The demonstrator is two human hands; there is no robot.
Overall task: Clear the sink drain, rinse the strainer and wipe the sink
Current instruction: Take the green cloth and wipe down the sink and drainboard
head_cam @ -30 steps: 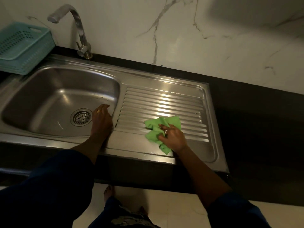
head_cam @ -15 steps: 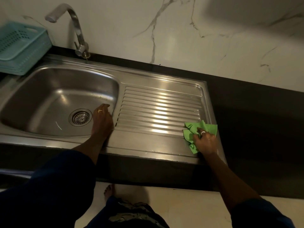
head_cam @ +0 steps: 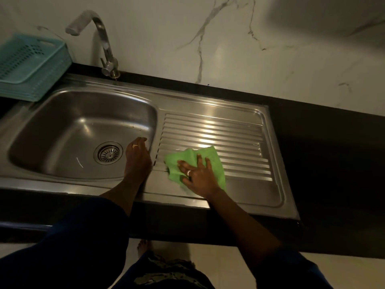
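A dark countertop [head_cam: 323, 147] carries the steel sink [head_cam: 208, 105], its basin at the left and its ribbed drainboard [head_cam: 239, 138] at the right. A teal basket [head_cam: 31, 65] sits at the basin's far left corner, beside the curved faucet [head_cam: 104, 42]. A green cloth [head_cam: 214, 163] lies on the drainboard's near left part, pressed flat under the right hand [head_cam: 200, 180], whose fingers are spread. The left hand [head_cam: 138, 161] rests on the basin's right edge, fingers loosely bent and holding nothing. The strainer [head_cam: 108, 153] sits in the drain, just left of that hand.
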